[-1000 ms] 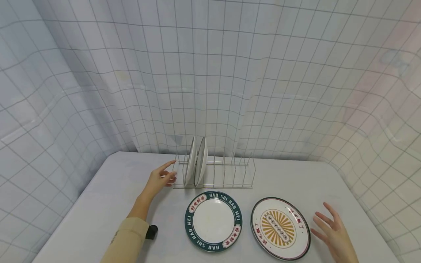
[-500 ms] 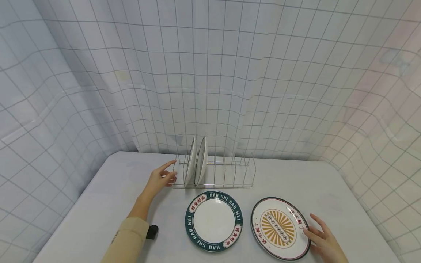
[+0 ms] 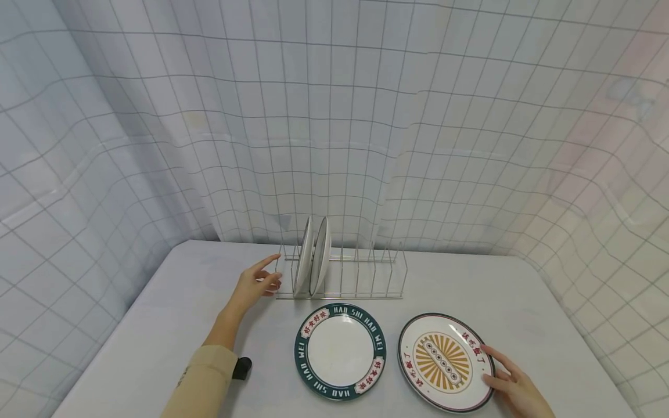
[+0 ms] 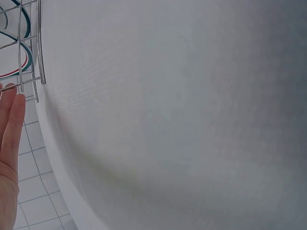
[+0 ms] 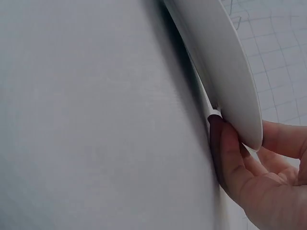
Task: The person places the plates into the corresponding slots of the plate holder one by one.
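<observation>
A white plate with a gold sunburst and red lettering (image 3: 441, 363) lies front right in the head view. My right hand (image 3: 514, 386) pinches its right rim, fingers above and below the edge; the right wrist view shows the plate's pale underside (image 5: 225, 67) tilted over the table. My left hand (image 3: 256, 284) is at the left end of a wire dish rack (image 3: 371, 276), its fairly straight fingers (image 4: 14, 124) touching the end wires in the left wrist view. Two plates (image 3: 320, 255) stand upright in the rack's left slots.
A plate with a dark green lettered rim (image 3: 341, 352) lies flat in front of the rack, left of the sunburst plate. Beside my left forearm is a small black object (image 3: 242, 368). A white checked curtain (image 3: 345, 128) surrounds the white table (image 3: 157, 348).
My right hand has come in from the right and taken hold of the sunburst plate's rim. My left hand stays at the rack's end.
</observation>
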A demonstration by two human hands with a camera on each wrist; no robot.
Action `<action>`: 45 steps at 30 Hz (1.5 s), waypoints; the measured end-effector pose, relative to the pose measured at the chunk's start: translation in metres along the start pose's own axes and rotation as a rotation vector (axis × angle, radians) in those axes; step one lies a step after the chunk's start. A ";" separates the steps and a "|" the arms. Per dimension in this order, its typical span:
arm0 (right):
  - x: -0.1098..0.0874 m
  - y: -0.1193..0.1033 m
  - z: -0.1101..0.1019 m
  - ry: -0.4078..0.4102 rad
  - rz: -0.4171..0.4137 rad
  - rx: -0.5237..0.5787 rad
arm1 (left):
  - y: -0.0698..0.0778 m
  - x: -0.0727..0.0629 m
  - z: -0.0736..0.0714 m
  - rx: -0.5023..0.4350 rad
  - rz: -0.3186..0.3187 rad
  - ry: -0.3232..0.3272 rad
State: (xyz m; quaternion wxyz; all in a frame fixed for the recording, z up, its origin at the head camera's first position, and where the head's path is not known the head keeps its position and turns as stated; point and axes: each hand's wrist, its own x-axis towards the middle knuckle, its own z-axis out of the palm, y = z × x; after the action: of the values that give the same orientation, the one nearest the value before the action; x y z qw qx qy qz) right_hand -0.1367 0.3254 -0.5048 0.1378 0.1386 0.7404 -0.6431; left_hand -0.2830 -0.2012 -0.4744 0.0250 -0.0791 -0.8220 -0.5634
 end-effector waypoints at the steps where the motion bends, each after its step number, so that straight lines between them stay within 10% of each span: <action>1: 0.000 0.001 -0.001 -0.020 -0.008 0.014 | 0.000 0.000 0.000 0.003 0.002 0.002; 11: -0.005 -0.001 -0.013 -0.387 -0.026 0.317 | 0.001 -0.001 0.000 0.009 0.000 0.013; 19: -0.002 0.000 -0.014 -0.396 -0.024 0.318 | 0.002 -0.001 0.000 0.014 -0.002 0.004; 29: 0.003 0.005 -0.013 -0.925 -0.226 0.748 | 0.003 -0.002 0.000 0.014 0.002 0.010; 39: -0.004 -0.005 -0.003 -0.640 -0.445 0.641 | 0.002 -0.001 0.000 0.009 0.014 0.005; 45: -0.002 -0.029 0.002 -0.603 -0.625 0.664 | 0.001 -0.001 0.000 0.014 0.013 0.003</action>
State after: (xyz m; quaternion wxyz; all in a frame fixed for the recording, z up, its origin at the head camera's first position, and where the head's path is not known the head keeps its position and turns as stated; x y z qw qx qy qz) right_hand -0.1456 0.3190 -0.4778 0.0950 -0.2424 0.4312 -0.8639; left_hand -0.2815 -0.2012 -0.4731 0.0304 -0.0835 -0.8255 -0.5574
